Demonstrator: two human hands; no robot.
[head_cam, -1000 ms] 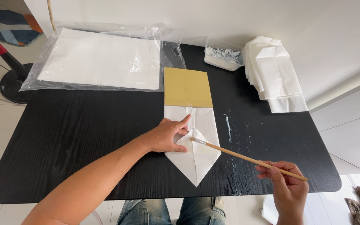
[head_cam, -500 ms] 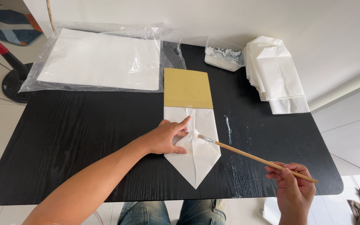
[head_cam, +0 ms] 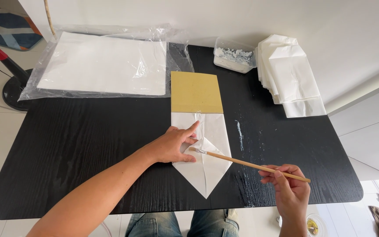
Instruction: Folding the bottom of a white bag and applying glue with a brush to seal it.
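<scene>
A white paper sheet (head_cam: 207, 169) folded to a point lies on the black table (head_cam: 80, 149), with a tan cardboard rectangle (head_cam: 195, 92) over its far end. My left hand (head_cam: 174, 145) presses flat on the paper's left side, index finger stretched forward. My right hand (head_cam: 288, 186) holds a thin wooden brush (head_cam: 246, 163) by its rear end. The brush's bristle tip rests on the paper's folded flap, right beside my left fingers.
A plastic bag with white sheets (head_cam: 104, 66) lies at the back left. A clear tub of white paste (head_cam: 234, 58) and a stack of folded white paper bags (head_cam: 288, 72) sit at the back right. White smears mark the table right of the paper. A fan base (head_cam: 14, 90) stands left.
The brush tip has slid left along the paper toward my left fingers, and my right hand has shifted slightly with it. My left hand stays pressed in place.
</scene>
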